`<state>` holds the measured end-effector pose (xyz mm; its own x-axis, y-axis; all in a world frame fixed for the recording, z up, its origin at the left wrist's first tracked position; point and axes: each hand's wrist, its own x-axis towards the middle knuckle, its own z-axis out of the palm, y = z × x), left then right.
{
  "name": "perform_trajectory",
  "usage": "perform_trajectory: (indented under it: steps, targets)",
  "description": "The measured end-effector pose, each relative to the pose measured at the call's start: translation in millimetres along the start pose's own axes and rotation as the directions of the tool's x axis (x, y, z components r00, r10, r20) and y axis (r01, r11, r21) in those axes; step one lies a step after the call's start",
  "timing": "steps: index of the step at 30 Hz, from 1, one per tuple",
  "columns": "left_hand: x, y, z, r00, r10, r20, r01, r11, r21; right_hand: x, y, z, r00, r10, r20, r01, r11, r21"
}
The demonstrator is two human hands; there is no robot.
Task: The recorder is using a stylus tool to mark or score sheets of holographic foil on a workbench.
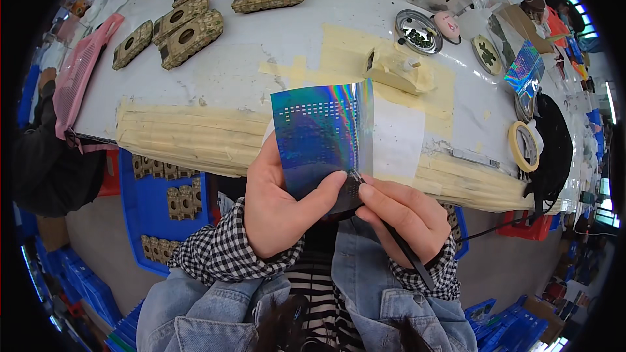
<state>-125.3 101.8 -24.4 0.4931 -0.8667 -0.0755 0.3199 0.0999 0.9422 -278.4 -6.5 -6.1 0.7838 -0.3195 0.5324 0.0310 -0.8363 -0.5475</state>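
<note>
My left hand (274, 205) grips a shiny blue-green holographic sticker sheet (310, 140) by its lower left, thumb across the front. Rows of small pale rectangles run over the sheet, and its right edge curls up. Black tweezers (398, 242) are pinched in my right hand (407, 218), their tips touching the sheet's lower right beside my left thumb. Behind the sheet lies white paper (398, 137) on the table. Just beyond stands a tan taped block (399, 73) with a small peg on its side.
Several camouflage-patterned model tank hulls (191, 39) sit at the far left. A pink basket (85, 78) stands at the left edge. To the right are a metal dish (418, 31) with small dark green parts, a tape roll (523, 146) and a box cutter (475, 158). A blue tray (153, 212) holds more hulls below.
</note>
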Motion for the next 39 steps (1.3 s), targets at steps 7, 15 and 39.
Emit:
perform_trajectory:
  steps: [7,15,39]
  targets:
    - [1.2,-1.1,1.8,1.000,-0.019,-0.016,0.019,1.000,0.003,-0.2,-3.8,2.7,0.997,0.080,-0.002,-0.080,0.997,0.011]
    - [2.1,-0.3,2.7,0.994,-0.108,0.004,0.108,0.982,-0.154,-3.6,-1.2,4.4,0.995,-0.090,-0.037,0.087,0.993,-0.076]
    - [1.9,-1.2,1.4,0.988,-0.151,0.006,0.151,0.977,-0.150,-4.1,0.4,3.9,0.989,-0.146,0.008,0.146,0.984,-0.098]
